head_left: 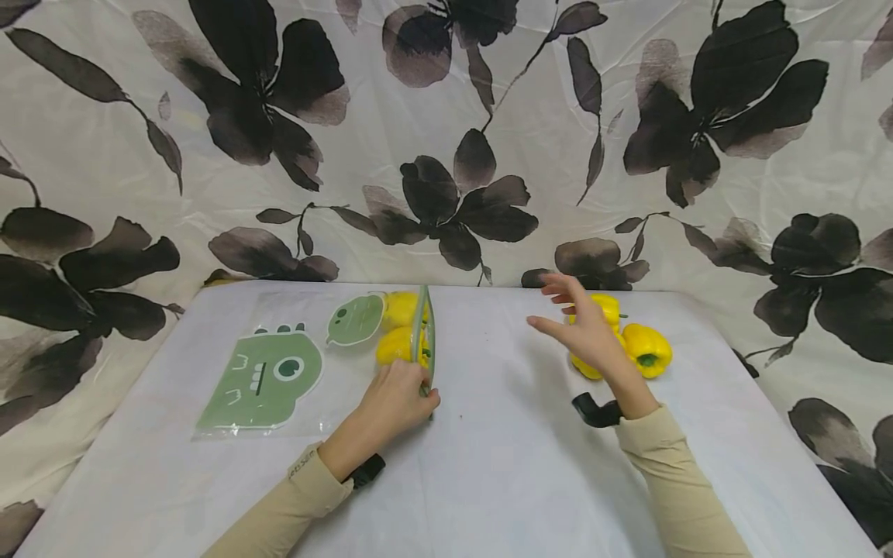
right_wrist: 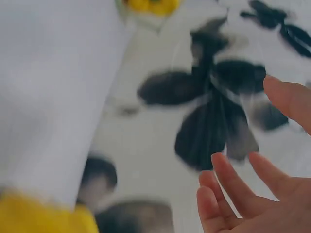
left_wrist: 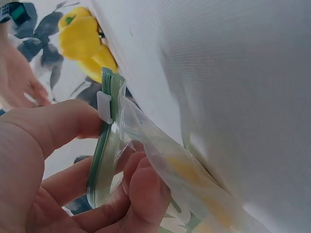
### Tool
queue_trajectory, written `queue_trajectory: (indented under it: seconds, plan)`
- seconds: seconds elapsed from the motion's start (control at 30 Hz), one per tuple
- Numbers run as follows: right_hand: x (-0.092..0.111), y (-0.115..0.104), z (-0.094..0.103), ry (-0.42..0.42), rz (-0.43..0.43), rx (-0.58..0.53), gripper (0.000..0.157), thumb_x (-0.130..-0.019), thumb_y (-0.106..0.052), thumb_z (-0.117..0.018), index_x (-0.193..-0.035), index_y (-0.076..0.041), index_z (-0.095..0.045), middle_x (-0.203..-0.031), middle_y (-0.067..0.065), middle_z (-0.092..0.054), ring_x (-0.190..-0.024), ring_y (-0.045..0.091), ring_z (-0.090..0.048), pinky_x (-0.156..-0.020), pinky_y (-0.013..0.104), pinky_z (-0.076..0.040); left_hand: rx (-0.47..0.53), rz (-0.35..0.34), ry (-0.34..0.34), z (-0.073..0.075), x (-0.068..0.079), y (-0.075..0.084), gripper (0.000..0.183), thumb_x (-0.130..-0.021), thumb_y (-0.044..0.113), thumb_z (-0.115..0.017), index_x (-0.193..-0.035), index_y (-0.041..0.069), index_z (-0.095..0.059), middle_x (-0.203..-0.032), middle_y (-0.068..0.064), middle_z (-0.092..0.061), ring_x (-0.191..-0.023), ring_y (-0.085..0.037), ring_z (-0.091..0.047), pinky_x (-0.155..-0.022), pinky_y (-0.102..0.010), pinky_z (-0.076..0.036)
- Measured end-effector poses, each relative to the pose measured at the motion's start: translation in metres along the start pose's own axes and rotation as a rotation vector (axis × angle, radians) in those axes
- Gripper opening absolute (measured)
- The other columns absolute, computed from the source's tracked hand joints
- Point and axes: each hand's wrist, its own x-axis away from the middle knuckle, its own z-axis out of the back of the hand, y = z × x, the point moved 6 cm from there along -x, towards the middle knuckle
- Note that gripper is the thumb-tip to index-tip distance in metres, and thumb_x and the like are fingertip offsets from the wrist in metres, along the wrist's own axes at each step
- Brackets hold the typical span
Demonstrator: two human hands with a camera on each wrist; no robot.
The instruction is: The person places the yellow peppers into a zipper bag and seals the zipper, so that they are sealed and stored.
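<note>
A clear zip bag with a green cartoon monster print lies on the table, its green-edged mouth toward the right. Inside it, near the opening, are yellow bell peppers. My left hand pinches the bag's near mouth edge; in the left wrist view the green zip strip with a white slider runs between thumb and fingers. My right hand hangs in the air with fingers spread and nothing in them. It overlaps several loose yellow bell peppers in the head view, hiding part of them.
The white-covered table meets a floral cloth backdrop along its far edge. Black straps with mounts sit on both wrists, the right one's mount sticking out to the left.
</note>
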Motion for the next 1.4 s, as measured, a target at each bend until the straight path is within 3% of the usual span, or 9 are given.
queue_trajectory:
  seconds: [0.2, 0.33, 0.43, 0.6, 0.77, 0.97, 1.17, 1.27, 1.4]
  plan:
    - [0.022, 0.026, 0.056, 0.124, -0.052, 0.119, 0.065, -0.091, -0.017, -0.072, -0.145, -0.002, -0.039, -0.136, 0.023, -0.051, -0.123, 0.041, -0.044, -0.103, 0.057, -0.032, 0.011, 0.011, -0.008, 0.000, 0.000, -0.001, 0.009, -0.079, 0.013, -0.075, -0.078, 0.004, -0.075, -0.076, -0.008, -0.070, -0.062, -0.018, -0.059, -0.060, -0.033, -0.053]
    - [0.034, 0.051, 0.068, 0.113, -0.134, 0.188, 0.067, -0.092, -0.021, -0.071, -0.146, 0.000, -0.037, -0.138, 0.027, -0.047, -0.126, 0.044, -0.041, -0.104, 0.060, -0.032, 0.009, 0.016, -0.012, 0.000, 0.000, -0.003, 0.010, -0.079, 0.014, -0.075, -0.079, 0.004, -0.075, -0.077, -0.009, -0.070, -0.063, -0.018, -0.060, -0.060, -0.033, -0.054]
    - [0.041, 0.070, 0.066, 0.054, -0.190, 0.229, 0.070, -0.092, -0.023, -0.071, -0.146, 0.003, -0.035, -0.140, 0.030, -0.044, -0.128, 0.047, -0.039, -0.106, 0.062, -0.032, 0.010, 0.018, -0.012, 0.000, 0.000, -0.003, 0.011, -0.079, 0.014, -0.075, -0.079, 0.003, -0.075, -0.077, -0.009, -0.070, -0.062, -0.018, -0.060, -0.059, -0.032, -0.054]
    - [0.046, 0.088, 0.056, -0.008, -0.157, 0.307, 0.069, -0.089, -0.016, -0.073, -0.142, 0.011, -0.037, -0.136, 0.035, -0.045, -0.127, 0.051, -0.038, -0.107, 0.062, -0.030, 0.013, 0.017, -0.016, 0.000, -0.001, -0.003, 0.011, -0.079, 0.014, -0.075, -0.079, 0.003, -0.075, -0.076, -0.008, -0.070, -0.061, -0.017, -0.060, -0.059, -0.032, -0.054]
    - [0.045, 0.086, 0.045, -0.019, -0.125, 0.368, 0.070, -0.086, -0.010, -0.075, -0.140, 0.014, -0.038, -0.136, 0.035, -0.044, -0.126, 0.052, -0.035, -0.106, 0.064, -0.027, 0.011, 0.015, -0.015, 0.000, -0.001, -0.003, 0.010, -0.079, 0.014, -0.075, -0.079, 0.003, -0.075, -0.076, -0.008, -0.070, -0.061, -0.017, -0.060, -0.060, -0.032, -0.053]
    - [0.040, 0.081, 0.037, 0.000, -0.082, 0.342, 0.066, -0.082, 0.000, -0.075, -0.138, 0.011, -0.042, -0.136, 0.034, -0.044, -0.128, 0.051, -0.035, -0.108, 0.064, -0.024, 0.012, 0.013, -0.015, 0.000, -0.001, -0.003, 0.010, -0.080, 0.014, -0.075, -0.078, 0.004, -0.075, -0.076, -0.008, -0.069, -0.062, -0.017, -0.059, -0.060, -0.032, -0.054]
    - [0.028, 0.081, 0.027, 0.012, -0.004, 0.307, 0.065, -0.077, -0.001, -0.080, -0.134, 0.009, -0.049, -0.134, 0.030, -0.050, -0.126, 0.048, -0.040, -0.107, 0.061, -0.026, 0.017, 0.014, -0.019, 0.000, -0.001, -0.003, 0.010, -0.080, 0.014, -0.075, -0.078, 0.004, -0.074, -0.075, -0.008, -0.069, -0.061, -0.017, -0.059, -0.059, -0.032, -0.053]
    - [0.022, 0.088, 0.022, 0.001, -0.034, 0.255, 0.068, -0.078, -0.006, -0.081, -0.137, 0.006, -0.048, -0.137, 0.028, -0.050, -0.124, 0.045, -0.043, -0.105, 0.060, -0.030, 0.026, 0.016, -0.022, -0.001, 0.000, -0.003, 0.010, -0.080, 0.014, -0.075, -0.079, 0.004, -0.075, -0.076, -0.008, -0.069, -0.061, -0.016, -0.059, -0.059, -0.031, -0.053]
    - [0.019, 0.103, 0.015, -0.047, -0.179, 0.163, 0.078, -0.080, -0.015, -0.081, -0.146, -0.004, -0.041, -0.144, 0.024, -0.043, -0.123, 0.042, -0.043, -0.102, 0.060, -0.033, 0.030, 0.013, -0.022, -0.001, 0.000, -0.002, 0.010, -0.080, 0.013, -0.075, -0.079, 0.003, -0.075, -0.075, -0.008, -0.069, -0.061, -0.016, -0.059, -0.060, -0.032, -0.054]
